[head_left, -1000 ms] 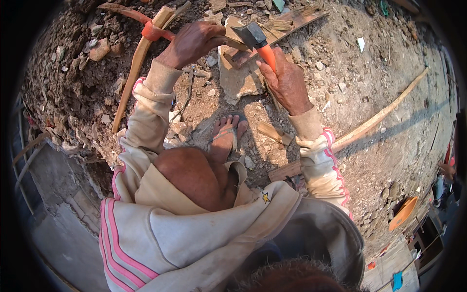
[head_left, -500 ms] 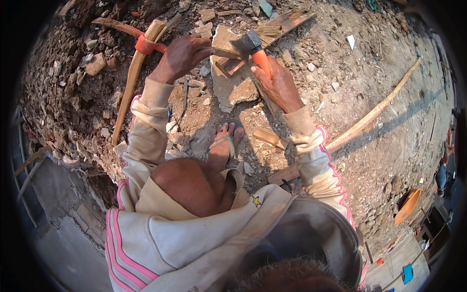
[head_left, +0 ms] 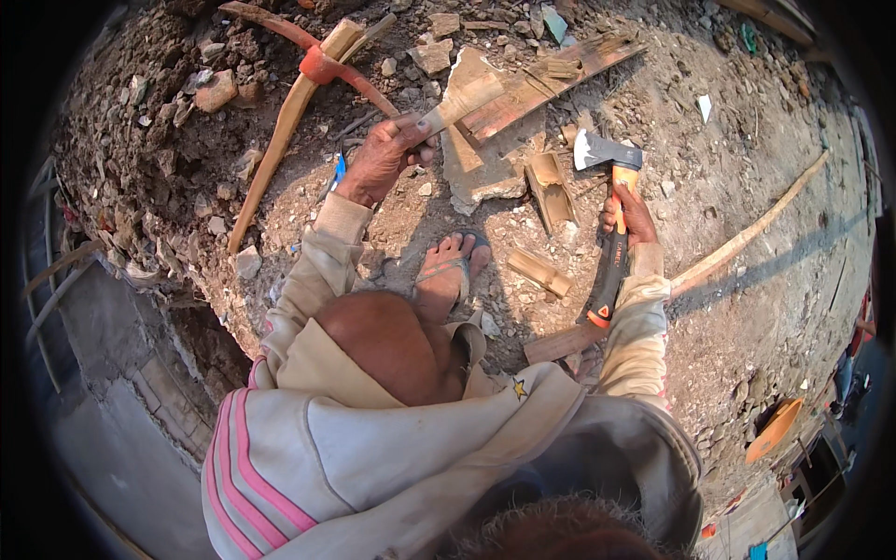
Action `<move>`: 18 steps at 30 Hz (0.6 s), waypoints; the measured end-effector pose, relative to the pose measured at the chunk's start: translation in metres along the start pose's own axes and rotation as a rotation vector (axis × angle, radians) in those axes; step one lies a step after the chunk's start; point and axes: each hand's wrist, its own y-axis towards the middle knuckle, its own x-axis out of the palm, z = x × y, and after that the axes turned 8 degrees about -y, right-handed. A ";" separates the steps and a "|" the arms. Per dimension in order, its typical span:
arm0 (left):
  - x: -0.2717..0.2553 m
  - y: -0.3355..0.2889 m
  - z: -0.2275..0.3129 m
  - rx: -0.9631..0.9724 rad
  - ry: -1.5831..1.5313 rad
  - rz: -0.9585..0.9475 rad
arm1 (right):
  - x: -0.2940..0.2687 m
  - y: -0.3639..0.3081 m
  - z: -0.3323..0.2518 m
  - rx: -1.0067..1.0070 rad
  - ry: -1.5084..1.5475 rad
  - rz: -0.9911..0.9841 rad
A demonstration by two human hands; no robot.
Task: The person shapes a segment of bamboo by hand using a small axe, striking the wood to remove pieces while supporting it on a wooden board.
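My left hand [head_left: 387, 159] grips the near end of a pale piece of split bamboo [head_left: 471, 98], which points up and right over a flat broken slab [head_left: 485, 182]. Closed around the orange part of a hatchet's handle, my right hand [head_left: 637, 217] keeps the hatchet [head_left: 611, 266] off to the right. Its dark head has a bright edge facing left. Between my hands, a hollow bamboo half [head_left: 551, 193] lies beside the slab, and a shorter bamboo piece [head_left: 539, 272] lies nearer to me. A weathered plank [head_left: 560, 82] rests across the slab's far side.
A pickaxe with a red head [head_left: 324, 67] and wooden handle lies at the left, on rubble [head_left: 177, 140]. One sandalled foot [head_left: 446, 275] stands near the slab. A long pole [head_left: 751, 229] stretches across the right. An orange pan [head_left: 775, 429] sits at lower right.
My right hand has carried the hatchet right, away from the bamboo in my left hand. The hollow bamboo half on the ground now shows fully. The view has shifted slightly.
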 end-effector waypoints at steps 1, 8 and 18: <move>0.002 -0.003 0.004 -0.021 0.017 -0.011 | 0.003 0.004 0.001 0.025 -0.005 0.004; 0.031 0.001 -0.003 -0.025 0.272 -0.205 | 0.018 -0.004 -0.036 -0.423 -1.499 0.582; 0.027 0.002 0.067 0.000 0.496 -0.300 | 0.214 -0.062 -0.083 -1.067 -1.215 -0.176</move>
